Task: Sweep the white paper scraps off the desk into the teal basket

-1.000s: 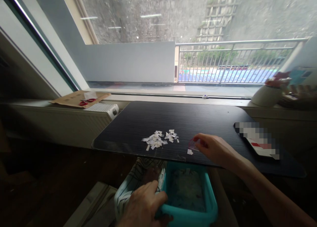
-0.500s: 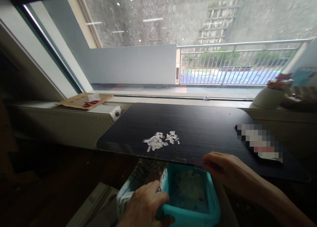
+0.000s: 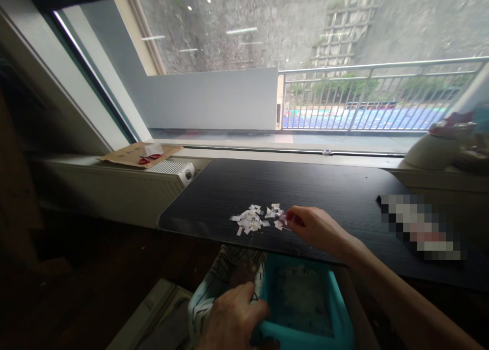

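My left hand [image 3: 235,314] grips the near-left rim of a teal plastic bin [image 3: 342,309], held just below the table edge. Pale scraps [image 3: 301,289] lie at the bottom of the bin. Over the black tabletop, my right hand [image 3: 315,225] pinches a thin, see-through purplish piece [image 3: 282,218], perhaps plastic; its full shape is blurred. That piece touches the right side of a loose pile of small white paper scraps [image 3: 250,218] near the table's front edge.
White cloth with black lines [image 3: 208,294] is left of the bin. A pixelated item [image 3: 420,227] lies on the table's right side. Red-handled scissors [image 3: 147,159] rest on a brown envelope [image 3: 126,154] by the radiator [image 3: 179,171]. A white pot [image 3: 430,149] stands on the sill.
My right hand has moved up and left from the table's front edge to the paper scraps, carrying the purplish piece. My left hand keeps its grip on the bin. The view has shifted slightly.
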Action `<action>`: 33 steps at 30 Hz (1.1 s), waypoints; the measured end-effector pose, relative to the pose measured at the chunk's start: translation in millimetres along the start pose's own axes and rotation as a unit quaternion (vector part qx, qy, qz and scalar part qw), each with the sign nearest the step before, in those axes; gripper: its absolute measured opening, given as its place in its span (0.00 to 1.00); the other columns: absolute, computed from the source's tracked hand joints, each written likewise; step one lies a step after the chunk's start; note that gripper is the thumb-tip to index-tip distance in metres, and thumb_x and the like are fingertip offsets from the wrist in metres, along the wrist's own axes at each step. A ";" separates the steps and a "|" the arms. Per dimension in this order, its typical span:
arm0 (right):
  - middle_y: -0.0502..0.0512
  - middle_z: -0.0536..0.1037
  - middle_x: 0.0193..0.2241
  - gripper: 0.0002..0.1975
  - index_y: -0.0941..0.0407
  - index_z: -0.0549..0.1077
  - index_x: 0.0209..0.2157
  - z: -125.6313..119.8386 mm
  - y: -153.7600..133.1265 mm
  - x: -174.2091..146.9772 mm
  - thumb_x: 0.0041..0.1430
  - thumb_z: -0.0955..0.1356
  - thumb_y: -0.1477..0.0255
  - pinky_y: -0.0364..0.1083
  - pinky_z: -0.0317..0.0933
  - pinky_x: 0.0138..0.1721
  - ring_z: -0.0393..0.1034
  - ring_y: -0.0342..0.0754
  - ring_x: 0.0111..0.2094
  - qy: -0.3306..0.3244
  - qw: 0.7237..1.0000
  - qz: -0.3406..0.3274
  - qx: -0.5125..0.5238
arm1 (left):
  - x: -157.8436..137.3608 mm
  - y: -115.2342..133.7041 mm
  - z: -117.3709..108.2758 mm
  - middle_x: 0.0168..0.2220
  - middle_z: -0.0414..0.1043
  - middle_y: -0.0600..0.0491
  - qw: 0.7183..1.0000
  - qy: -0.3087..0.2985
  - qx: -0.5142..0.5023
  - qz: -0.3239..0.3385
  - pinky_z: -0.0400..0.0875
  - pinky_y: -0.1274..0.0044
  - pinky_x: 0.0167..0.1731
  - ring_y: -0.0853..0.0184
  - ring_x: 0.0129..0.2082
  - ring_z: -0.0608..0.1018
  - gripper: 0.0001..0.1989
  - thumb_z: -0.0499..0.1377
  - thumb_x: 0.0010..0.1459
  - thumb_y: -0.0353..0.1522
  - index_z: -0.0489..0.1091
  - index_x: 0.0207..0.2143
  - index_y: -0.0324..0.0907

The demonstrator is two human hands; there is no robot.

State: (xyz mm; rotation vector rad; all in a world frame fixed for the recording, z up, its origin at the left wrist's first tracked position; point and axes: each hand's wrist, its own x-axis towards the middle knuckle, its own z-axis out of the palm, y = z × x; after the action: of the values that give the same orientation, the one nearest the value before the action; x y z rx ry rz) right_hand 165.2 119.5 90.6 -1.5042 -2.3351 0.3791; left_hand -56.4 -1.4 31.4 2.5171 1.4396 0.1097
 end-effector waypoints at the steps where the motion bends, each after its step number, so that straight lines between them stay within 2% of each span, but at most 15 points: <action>1: 0.53 0.77 0.27 0.11 0.55 0.75 0.35 -1.9 -0.5 -1.3 0.59 0.62 0.68 0.40 0.51 0.25 0.67 0.43 0.25 -0.006 1.000 0.003 -0.003 | 0.8 0.3 -0.3 0.32 0.66 0.56 1.000 -0.002 -0.004 -0.002 0.60 0.77 0.29 0.63 0.34 0.71 0.16 0.71 0.44 0.41 0.69 0.28 0.44; 7: 0.53 0.77 0.27 0.12 0.55 0.74 0.36 -8.7 -3.4 -0.2 0.60 0.61 0.67 0.41 0.51 0.25 0.67 0.44 0.26 -0.016 1.000 0.013 -0.003 | 2.0 -1.1 -2.2 0.32 0.66 0.56 0.999 -0.025 -0.018 -0.008 0.60 0.77 0.30 0.63 0.34 0.71 0.15 0.71 0.43 0.39 0.70 0.28 0.44; 11: 0.51 0.75 0.24 0.11 0.55 0.74 0.32 -12.3 0.5 -10.6 0.59 0.62 0.66 0.41 0.49 0.24 0.65 0.43 0.24 -0.032 0.999 0.013 -0.014 | -0.3 -1.2 -3.3 0.33 0.65 0.55 0.999 -0.030 -0.030 -0.017 0.60 0.77 0.30 0.63 0.35 0.71 0.14 0.70 0.44 0.39 0.70 0.29 0.45; 19: 0.49 0.74 0.23 0.10 0.54 0.74 0.32 -18.7 16.3 -30.1 0.57 0.63 0.66 0.40 0.50 0.24 0.64 0.42 0.23 -0.048 0.998 0.041 0.006 | 2.7 2.4 -2.8 0.32 0.64 0.55 1.000 0.004 -0.016 -0.024 0.59 0.75 0.29 0.63 0.32 0.70 0.13 0.70 0.42 0.36 0.70 0.29 0.45; 23: 0.49 0.73 0.24 0.09 0.54 0.73 0.32 -13.4 11.3 -32.4 0.57 0.62 0.68 0.40 0.49 0.24 0.63 0.42 0.24 -0.026 0.999 0.038 0.014 | 2.3 -0.8 0.8 0.31 0.64 0.55 1.000 -0.003 -0.018 -0.020 0.58 0.75 0.29 0.62 0.32 0.70 0.13 0.70 0.43 0.37 0.70 0.28 0.44; 30: 0.47 0.72 0.22 0.10 0.54 0.73 0.31 -5.9 0.7 -41.4 0.58 0.62 0.68 0.40 0.47 0.23 0.61 0.41 0.22 -0.060 0.998 0.001 0.030 | -2.0 -2.5 -3.1 0.32 0.65 0.54 0.999 -0.004 -0.026 -0.040 0.59 0.75 0.30 0.61 0.34 0.71 0.13 0.70 0.43 0.35 0.69 0.29 0.44; 33: 0.48 0.72 0.22 0.10 0.54 0.73 0.31 -7.3 -2.6 -44.0 0.58 0.61 0.67 0.40 0.47 0.23 0.61 0.41 0.22 -0.050 0.998 0.006 0.031 | -2.6 -2.9 -6.0 0.33 0.66 0.53 0.998 -0.011 -0.034 -0.047 0.59 0.75 0.30 0.60 0.35 0.71 0.12 0.69 0.44 0.35 0.69 0.28 0.43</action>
State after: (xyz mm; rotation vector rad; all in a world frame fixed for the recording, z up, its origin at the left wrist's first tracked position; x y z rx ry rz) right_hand 183.0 78.6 92.3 -1.5024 -2.3679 0.5355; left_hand -61.2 -1.2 36.7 2.3852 1.5161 0.1109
